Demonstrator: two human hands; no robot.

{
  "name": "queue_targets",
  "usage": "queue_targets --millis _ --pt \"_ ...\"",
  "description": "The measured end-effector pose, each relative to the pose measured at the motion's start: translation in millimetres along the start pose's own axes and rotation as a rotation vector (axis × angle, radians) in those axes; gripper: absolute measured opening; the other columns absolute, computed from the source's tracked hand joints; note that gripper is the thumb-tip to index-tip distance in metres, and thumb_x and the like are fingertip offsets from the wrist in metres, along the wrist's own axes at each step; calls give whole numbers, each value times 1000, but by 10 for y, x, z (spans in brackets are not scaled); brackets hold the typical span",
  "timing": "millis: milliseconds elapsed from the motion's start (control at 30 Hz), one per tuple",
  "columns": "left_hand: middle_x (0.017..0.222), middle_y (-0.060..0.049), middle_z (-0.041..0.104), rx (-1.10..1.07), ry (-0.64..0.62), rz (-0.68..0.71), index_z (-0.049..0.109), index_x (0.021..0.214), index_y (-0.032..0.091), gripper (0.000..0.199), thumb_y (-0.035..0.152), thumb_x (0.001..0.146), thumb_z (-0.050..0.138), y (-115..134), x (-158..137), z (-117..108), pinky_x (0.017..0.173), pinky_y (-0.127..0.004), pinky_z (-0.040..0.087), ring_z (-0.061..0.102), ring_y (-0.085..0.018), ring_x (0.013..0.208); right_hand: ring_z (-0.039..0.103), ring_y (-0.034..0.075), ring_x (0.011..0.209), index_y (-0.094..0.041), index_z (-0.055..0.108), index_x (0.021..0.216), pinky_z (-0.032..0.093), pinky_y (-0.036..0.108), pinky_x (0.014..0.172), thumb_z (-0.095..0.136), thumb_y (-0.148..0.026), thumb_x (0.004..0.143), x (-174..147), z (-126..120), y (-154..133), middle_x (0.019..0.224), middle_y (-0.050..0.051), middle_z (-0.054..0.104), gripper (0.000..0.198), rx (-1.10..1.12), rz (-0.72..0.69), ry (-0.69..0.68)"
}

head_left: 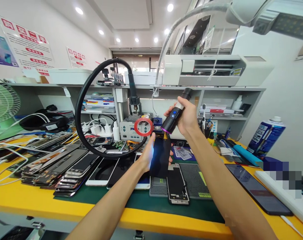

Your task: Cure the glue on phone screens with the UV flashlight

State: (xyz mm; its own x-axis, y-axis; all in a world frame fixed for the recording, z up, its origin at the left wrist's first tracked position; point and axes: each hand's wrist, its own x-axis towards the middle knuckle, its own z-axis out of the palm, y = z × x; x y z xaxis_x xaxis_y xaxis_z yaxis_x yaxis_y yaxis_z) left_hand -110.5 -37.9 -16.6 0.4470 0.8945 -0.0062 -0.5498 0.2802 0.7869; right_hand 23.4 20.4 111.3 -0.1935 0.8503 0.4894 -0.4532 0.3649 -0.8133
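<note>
My right hand [187, 115] is wrapped round a black flashlight [172, 119] with two lit blue marks on its side. Its head points down and left, and its rim glows purple. Below it, my left hand [149, 151] grips a dark phone screen [160, 158] by its edges, tilted up over the bench. A bluish-white glow shows along the screen's left side. Under it, a phone screen assembly with its inner side up [177, 186] lies on a grey perforated mat [193, 176].
Stacks of phone screens [46, 163] cover the left bench. A thick black hose [78, 110] loops beside a roll of red tape [143, 126]. At right stand a blue spray can [265, 138] and a dark phone [257, 188]. A green fan [3, 103] is at far left.
</note>
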Motion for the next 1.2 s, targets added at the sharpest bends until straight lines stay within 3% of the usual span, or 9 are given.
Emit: queue_targets --millis 100,267,467,567,700,933,1033,1100,1200 --pt "84 -13 72 -102 21 102 68 105 12 73 78 85 46 69 -36 31 64 -37 58 69 -23 65 58 16 71 -20 55 86 44 27 61 67 -56 79 -20 14 17 75 3 65 38 -143 -104 103" --pt "80 -9 71 -206 116 125 68 99 14 37 49 87 67 122 -42 -7 66 -34 58 70 -21 67 59 16 85 -18 66 90 45 28 74 71 -56 79 -63 -14 38 88 5 68 39 -401 -175 7" --pt "107 -16 71 -378 -17 123 68 102 12 31 40 91 62 128 -32 -23 74 -32 56 68 -16 71 63 20 94 -21 71 101 52 37 85 84 -42 69 -277 -182 149 103 6 69 41 -479 -239 19" --pt "98 -13 72 -402 -93 115 68 109 16 33 44 91 62 125 -35 -4 73 -34 57 69 -18 71 65 26 106 -26 70 103 54 45 93 82 -36 72 -590 -285 309 113 6 67 35 -508 -293 2" --pt "84 -9 72 -400 -122 41 69 109 15 33 43 91 62 83 -39 -19 71 -36 58 70 -21 69 47 30 138 -36 70 106 44 55 111 75 -24 78 -994 -401 489 118 4 68 32 -657 -406 -156" --pt "85 -9 72 -426 -147 -58 70 110 15 30 37 90 65 39 -61 -59 60 -28 55 69 -18 62 23 31 151 -37 69 116 28 58 122 73 -20 79 -1223 -450 517 150 2 45 41 -875 -541 -270" --pt "86 -9 73 -372 -109 -2 70 113 19 30 37 89 66 56 -59 -70 61 -31 55 69 -20 64 36 31 145 -34 67 122 32 55 121 70 -22 84 -1305 -470 561 155 4 35 40 -894 -489 -206" --pt "88 -9 73 -336 -97 25 71 114 21 29 37 90 66 65 -58 -70 63 -33 56 69 -21 66 56 26 128 -33 63 129 45 49 113 67 -24 88 -1367 -484 590 156 6 31 42 -827 -395 -198" --pt "86 -10 73 -313 -114 27 71 114 23 29 38 90 65 65 -62 -55 66 -35 56 70 -21 67 64 20 114 -35 59 133 57 38 99 65 -26 90 -1441 -486 603 153 7 29 44 -731 -295 -206"
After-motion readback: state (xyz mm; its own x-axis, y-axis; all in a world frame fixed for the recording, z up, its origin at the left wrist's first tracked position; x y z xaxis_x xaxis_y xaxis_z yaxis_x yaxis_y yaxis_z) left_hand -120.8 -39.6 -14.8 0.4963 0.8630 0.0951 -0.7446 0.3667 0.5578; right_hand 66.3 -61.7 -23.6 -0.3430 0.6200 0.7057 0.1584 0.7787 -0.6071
